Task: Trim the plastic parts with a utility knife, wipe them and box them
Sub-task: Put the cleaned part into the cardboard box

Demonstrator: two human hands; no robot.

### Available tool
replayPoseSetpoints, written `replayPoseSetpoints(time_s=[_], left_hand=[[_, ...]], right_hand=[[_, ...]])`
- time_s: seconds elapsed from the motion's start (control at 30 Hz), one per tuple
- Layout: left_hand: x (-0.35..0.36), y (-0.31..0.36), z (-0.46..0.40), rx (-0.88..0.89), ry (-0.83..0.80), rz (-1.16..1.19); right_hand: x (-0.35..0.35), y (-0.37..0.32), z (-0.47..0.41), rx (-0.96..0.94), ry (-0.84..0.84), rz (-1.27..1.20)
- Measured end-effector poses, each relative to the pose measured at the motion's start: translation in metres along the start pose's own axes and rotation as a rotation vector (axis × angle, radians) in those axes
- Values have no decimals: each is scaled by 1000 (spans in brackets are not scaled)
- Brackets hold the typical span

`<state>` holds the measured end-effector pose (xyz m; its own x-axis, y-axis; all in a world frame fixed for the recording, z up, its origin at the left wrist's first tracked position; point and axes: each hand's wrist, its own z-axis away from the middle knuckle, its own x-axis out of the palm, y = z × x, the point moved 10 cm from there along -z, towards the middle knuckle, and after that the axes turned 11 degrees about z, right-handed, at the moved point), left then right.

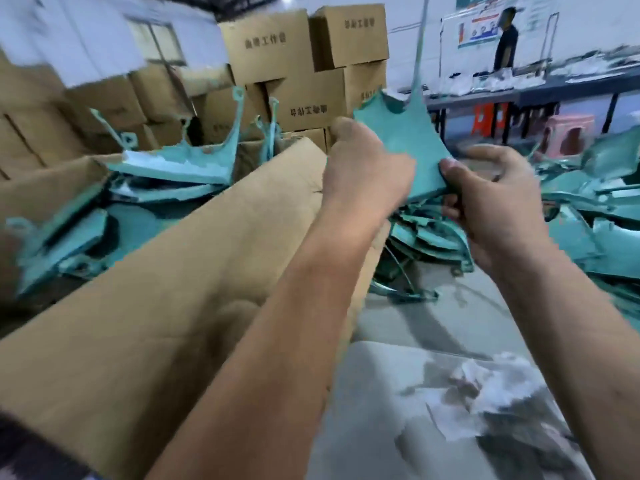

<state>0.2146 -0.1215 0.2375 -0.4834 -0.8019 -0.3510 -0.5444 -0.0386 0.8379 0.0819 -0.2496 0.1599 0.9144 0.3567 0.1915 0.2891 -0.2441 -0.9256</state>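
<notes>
Head view, blurred by motion: both hands hold one teal plastic part (398,143) up in front of the chest. It is a thin, matte sheet with a curved edge and a narrow stem rising from its top. The left hand (363,171) grips its left edge, fingers curled behind it; the right hand (495,199) pinches its lower right corner with the thumb on top. An open brown cardboard box (194,244) at left holds more teal parts (180,164). A loose heap of teal parts (595,209) lies at right. Crumpled white cloth (491,386) rests on the grey surface (408,368) below.

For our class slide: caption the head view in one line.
Both hands, left and right, hold a teal part beside an open box.
</notes>
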Motion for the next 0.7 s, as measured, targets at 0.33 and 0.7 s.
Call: replayPoseSetpoints(time_s=[0.33,0.7], left_hand=[[-259,-5,-47,-76,387,-449],[-227,-72,-80,19,-41,-883]], right_hand=[[251,-85,59,-206,-682,184],[296,-85,89,-751,-711,809]])
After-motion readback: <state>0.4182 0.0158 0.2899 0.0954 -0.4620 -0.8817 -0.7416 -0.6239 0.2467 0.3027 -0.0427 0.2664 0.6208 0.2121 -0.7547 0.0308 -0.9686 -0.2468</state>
